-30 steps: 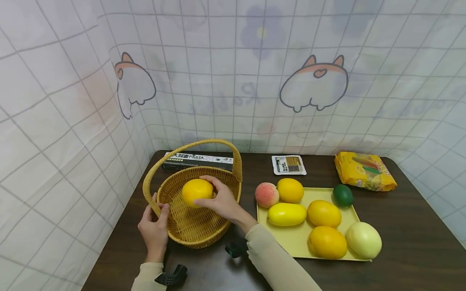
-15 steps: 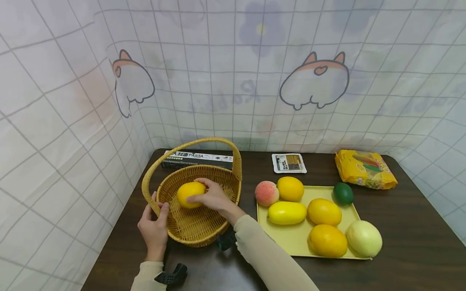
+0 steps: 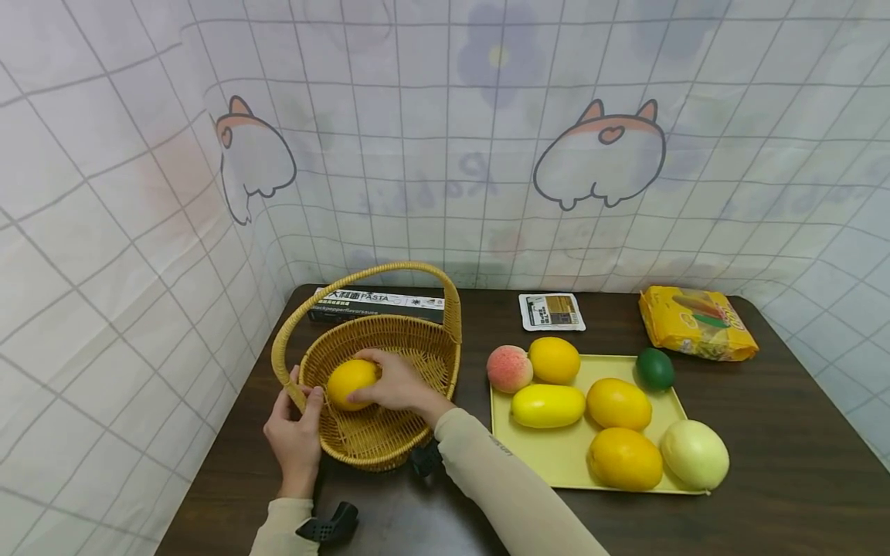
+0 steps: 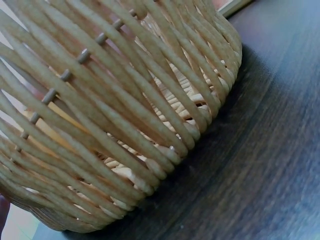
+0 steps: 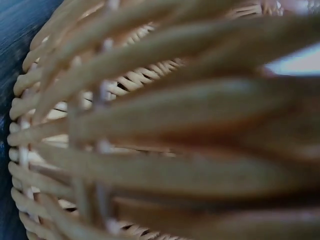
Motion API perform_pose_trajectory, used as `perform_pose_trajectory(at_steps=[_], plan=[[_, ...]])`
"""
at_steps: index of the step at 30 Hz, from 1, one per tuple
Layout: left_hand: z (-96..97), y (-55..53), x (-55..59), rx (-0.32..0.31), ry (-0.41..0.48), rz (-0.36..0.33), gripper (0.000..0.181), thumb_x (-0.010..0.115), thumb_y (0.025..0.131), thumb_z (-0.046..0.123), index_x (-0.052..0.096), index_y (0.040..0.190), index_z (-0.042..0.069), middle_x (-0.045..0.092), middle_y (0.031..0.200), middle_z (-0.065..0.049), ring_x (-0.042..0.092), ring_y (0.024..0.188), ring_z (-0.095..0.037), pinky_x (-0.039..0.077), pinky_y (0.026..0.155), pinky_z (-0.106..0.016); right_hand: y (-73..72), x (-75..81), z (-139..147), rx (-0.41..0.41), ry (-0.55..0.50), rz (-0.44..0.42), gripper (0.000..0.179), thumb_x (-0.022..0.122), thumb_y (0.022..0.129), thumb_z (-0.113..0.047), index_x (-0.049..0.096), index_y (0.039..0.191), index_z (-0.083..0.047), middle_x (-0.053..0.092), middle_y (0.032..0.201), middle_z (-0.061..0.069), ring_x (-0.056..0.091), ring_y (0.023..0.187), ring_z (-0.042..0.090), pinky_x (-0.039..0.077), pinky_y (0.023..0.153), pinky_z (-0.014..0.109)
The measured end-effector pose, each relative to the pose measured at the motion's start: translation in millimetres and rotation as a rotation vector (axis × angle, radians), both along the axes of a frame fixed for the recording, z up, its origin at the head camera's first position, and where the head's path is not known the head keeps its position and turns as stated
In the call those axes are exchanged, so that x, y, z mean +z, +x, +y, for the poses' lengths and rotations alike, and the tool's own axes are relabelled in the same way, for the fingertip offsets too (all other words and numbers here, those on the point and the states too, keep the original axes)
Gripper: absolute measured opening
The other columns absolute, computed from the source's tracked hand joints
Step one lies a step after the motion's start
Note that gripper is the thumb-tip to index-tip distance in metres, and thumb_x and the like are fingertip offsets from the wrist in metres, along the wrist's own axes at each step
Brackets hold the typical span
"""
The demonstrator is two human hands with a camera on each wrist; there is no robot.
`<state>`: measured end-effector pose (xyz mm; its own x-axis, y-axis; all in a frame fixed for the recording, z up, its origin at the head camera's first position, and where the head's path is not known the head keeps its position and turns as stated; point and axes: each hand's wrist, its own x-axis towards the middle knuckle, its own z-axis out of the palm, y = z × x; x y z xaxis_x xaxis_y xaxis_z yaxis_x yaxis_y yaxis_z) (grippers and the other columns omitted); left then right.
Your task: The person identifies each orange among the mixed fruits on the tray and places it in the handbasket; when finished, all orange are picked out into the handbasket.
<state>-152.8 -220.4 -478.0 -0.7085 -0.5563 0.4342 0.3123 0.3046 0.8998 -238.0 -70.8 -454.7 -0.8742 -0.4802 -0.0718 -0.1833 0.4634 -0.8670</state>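
Note:
My right hand (image 3: 398, 381) reaches into the wicker basket (image 3: 378, 452) and grips a yellow-orange, rounded fruit (image 3: 350, 384), thumb at its near side and fingers over its far side. The fruit is low at the basket's left inner wall. With my left hand (image 3: 295, 440) I hold the basket's left rim at the foot of its arched handle (image 3: 410, 268). In the left wrist view the basket's woven side (image 4: 115, 110) fills much of the picture above the dark table. Blurred weave (image 5: 150, 120) takes up the right wrist view and hides the right hand.
Right of the basket lies a yellow tray (image 3: 549, 459) with several fruits, among them a peach (image 3: 510, 369), a long yellow fruit (image 3: 548, 406) and a pale green round one (image 3: 694, 455). A pasta box (image 3: 378, 305), small packet (image 3: 552, 312) and yellow bag (image 3: 698, 323) lie behind.
My right hand has carried the yellow-orange fruit left and down, deeper into the basket. The left hand keeps its place on the rim.

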Motion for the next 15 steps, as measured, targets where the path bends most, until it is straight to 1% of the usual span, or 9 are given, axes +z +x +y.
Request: perform_pose_trajectory(at_steps=[3, 6, 9, 11, 13, 15], plan=[[-0.3, -0.4, -1.0, -0.008, -0.004, 0.002, 0.014, 0.067, 0.090, 0.004, 0.062, 0.091, -0.009, 0.059, 0.133, -0.018, 0.059, 0.093, 0.002, 0.043, 0.070, -0.010, 1.5, 1.1, -1.7, 0.008, 0.002, 0.006, 0.070, 0.084, 0.076, -0.029, 0.054, 0.138, -0.021, 0.059, 0.125, 0.000, 0.058, 0.097, 0.014, 0.049, 0.079, 0.032], [-0.3, -1.1, -1.3, -0.017, 0.003, 0.004, 0.012, 0.066, 0.090, 0.001, 0.062, 0.091, -0.010, 0.059, 0.133, -0.019, 0.059, 0.098, 0.002, 0.043, 0.071, -0.010, 1.9, 2.2, -2.6, 0.018, -0.002, 0.004, 0.069, 0.084, 0.077, -0.027, 0.054, 0.138, -0.020, 0.058, 0.127, 0.000, 0.057, 0.100, 0.014, 0.049, 0.081, 0.032], [-0.3, -1.4, -1.2, -0.026, 0.019, 0.008, 0.011, 0.065, 0.090, 0.000, 0.061, 0.091, -0.010, 0.058, 0.134, -0.020, 0.062, 0.105, -0.017, 0.044, 0.074, -0.010, 1.8, 1.9, -2.6, 0.045, 0.005, 0.001, 0.069, 0.084, 0.077, -0.027, 0.054, 0.139, -0.019, 0.058, 0.130, -0.001, 0.057, 0.107, 0.016, 0.049, 0.085, 0.032], [-0.2, -1.1, -0.7, -0.031, 0.025, 0.009, 0.011, 0.065, 0.090, 0.000, 0.061, 0.091, -0.010, 0.058, 0.134, -0.021, 0.060, 0.113, -0.028, 0.044, 0.079, -0.010, 1.6, 1.1, -2.7, 0.060, 0.013, 0.000, 0.070, 0.084, 0.077, -0.028, 0.053, 0.140, -0.019, 0.057, 0.132, -0.001, 0.057, 0.111, 0.018, 0.049, 0.087, 0.031], [-0.2, -0.5, -0.3, -0.036, 0.031, 0.008, 0.011, 0.065, 0.090, 0.000, 0.060, 0.091, -0.010, 0.057, 0.135, -0.022, 0.055, 0.118, -0.039, 0.043, 0.082, -0.009, 1.4, 0.2, -2.9, 0.072, 0.023, 0.005, 0.070, 0.084, 0.078, -0.029, 0.053, 0.141, -0.020, 0.057, 0.134, -0.002, 0.056, 0.115, 0.019, 0.049, 0.089, 0.031], [-0.2, 0.3, 0.1, -0.034, 0.031, 0.002, 0.011, 0.065, 0.090, 0.000, 0.060, 0.092, -0.010, 0.057, 0.135, -0.022, 0.054, 0.120, -0.038, 0.043, 0.085, -0.009, 1.4, -0.6, -3.5, 0.075, 0.030, 0.012, 0.071, 0.083, 0.078, -0.029, 0.053, 0.141, -0.020, 0.056, 0.135, -0.002, 0.056, 0.117, 0.019, 0.048, 0.090, 0.031]])
